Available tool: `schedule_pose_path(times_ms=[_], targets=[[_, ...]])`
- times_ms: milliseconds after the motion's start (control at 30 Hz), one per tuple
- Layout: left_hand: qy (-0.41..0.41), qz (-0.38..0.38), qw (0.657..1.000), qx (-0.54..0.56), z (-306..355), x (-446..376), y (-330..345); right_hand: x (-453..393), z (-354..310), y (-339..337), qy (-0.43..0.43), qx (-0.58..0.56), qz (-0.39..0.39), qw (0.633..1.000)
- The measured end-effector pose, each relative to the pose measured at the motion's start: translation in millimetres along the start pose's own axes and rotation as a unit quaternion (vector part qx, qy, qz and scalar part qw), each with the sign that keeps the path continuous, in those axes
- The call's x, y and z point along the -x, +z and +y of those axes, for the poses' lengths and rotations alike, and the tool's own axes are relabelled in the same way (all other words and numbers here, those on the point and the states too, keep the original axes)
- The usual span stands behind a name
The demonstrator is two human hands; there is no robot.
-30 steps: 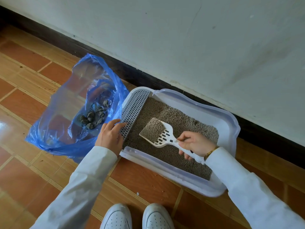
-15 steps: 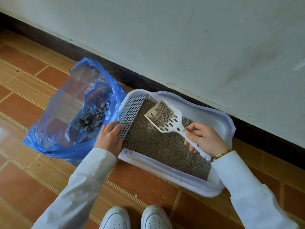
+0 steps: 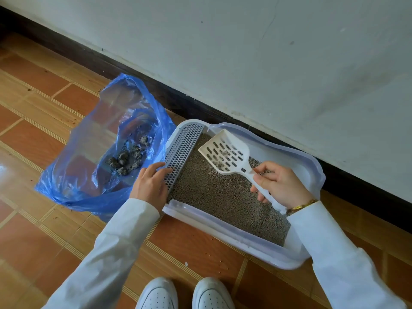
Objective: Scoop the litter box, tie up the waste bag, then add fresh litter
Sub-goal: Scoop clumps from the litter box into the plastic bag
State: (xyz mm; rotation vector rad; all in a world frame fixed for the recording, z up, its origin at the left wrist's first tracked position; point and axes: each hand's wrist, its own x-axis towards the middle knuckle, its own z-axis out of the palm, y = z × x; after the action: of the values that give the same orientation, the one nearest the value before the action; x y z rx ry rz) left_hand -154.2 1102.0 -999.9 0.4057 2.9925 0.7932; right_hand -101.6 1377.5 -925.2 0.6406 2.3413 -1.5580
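R hand [image 3: 281, 186] grips white slotted plastic scoop [image 3: 225, 156], nearly empty, above grey litter in white plastic litter box [image 3: 223, 230] | L hand [image 3: 151, 186] flat on grille rim, holding nothing | blue plastic waste bag [image 3: 73, 181] open beside box w/ clumps | risk: limp bag mouth sags, clumps spill on floor.

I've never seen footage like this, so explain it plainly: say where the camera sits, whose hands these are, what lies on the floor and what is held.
The one picture comes from a camera worn on a person's head, looking down at their own hands. On the tiled floor, against the wall, sits a litter box filled with grey litter. Beside it lies an open blue bag with dark clumps inside. The right hand holds a white slotted scoop above the litter. The left hand rests on the box's grid edge.
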Motion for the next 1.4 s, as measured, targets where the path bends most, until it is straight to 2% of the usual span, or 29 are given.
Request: schedule_pose_path(times_ms=[333,667,733,833,933,967,1067,1100,1167,1400], targets=[[-0.021,-0.005,1.0,-0.006,-11,2,-7,-23,-22,23,-0.029,0.022,-0.036,0.999],[0.001,-0.003,1.0,0.01,-28,6,-12,-92,-94,100,-0.163,0.15,-0.056,0.974],[-0.01,-0.015,1.0,0.012,-31,8,-12,-106,-104,121,-0.189,0.219,-0.049,0.956],[-0.022,-0.018,0.999,0.017,-36,11,-12,-118,-110,150,-0.233,0.341,-0.032,0.91],[-0.033,-0.017,0.999,0.022,-38,12,-11,-120,-110,173,-0.301,0.398,-0.011,0.867],[-0.034,-0.016,0.999,0.025,-37,13,-11,-120,-109,179,-0.33,0.425,-0.004,0.843],[-0.033,-0.021,0.999,0.019,-37,14,-8,-120,-103,187,-0.42,0.524,0.028,0.741],[-0.033,-0.024,0.999,0.017,-37,15,-7,-119,-103,187,-0.434,0.54,0.037,0.72],[-0.034,-0.025,0.999,0.016,-37,15,-7,-117,-103,184,-0.441,0.548,0.049,0.71],[-0.042,-0.028,0.999,0.003,-36,14,-6,-110,-104,165,-0.443,0.544,0.074,0.709]])
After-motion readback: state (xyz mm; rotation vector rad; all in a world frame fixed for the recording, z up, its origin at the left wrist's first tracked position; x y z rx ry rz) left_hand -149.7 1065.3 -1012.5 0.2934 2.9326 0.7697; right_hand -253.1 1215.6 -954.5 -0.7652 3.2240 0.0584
